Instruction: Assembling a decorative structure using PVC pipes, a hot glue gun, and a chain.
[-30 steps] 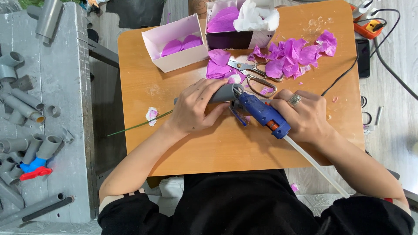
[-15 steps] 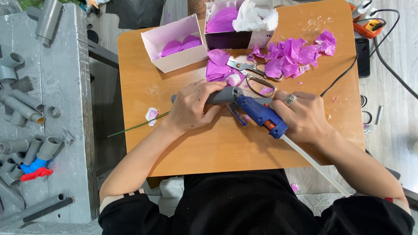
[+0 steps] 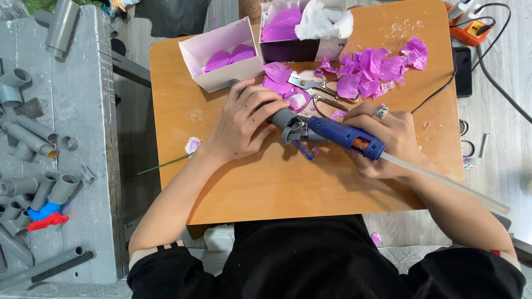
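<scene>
The glue gun (image 3: 332, 133) lies low over the middle of the counter (image 3: 266, 188), its clear glue stick trailing back toward the person. The right hand (image 3: 388, 138) is clamped round the blue grip, while the left hand (image 3: 244, 124) curls over the grey nozzle end, hiding what it pins there. Farther off lie scissors (image 3: 313, 87), purple petals (image 3: 371, 69) and a white box (image 3: 221, 55) of petals.

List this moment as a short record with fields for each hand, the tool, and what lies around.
surface: small wooden table
right hand: holds blue glue gun, clear glue stick trailing from its back
left hand: cupped at the gun's grey nozzle end; what it covers is hidden
behind the hands: scissors, purple paper petals, white box of petals
left edge: green stem
beside table: grey pipe fittings
</scene>
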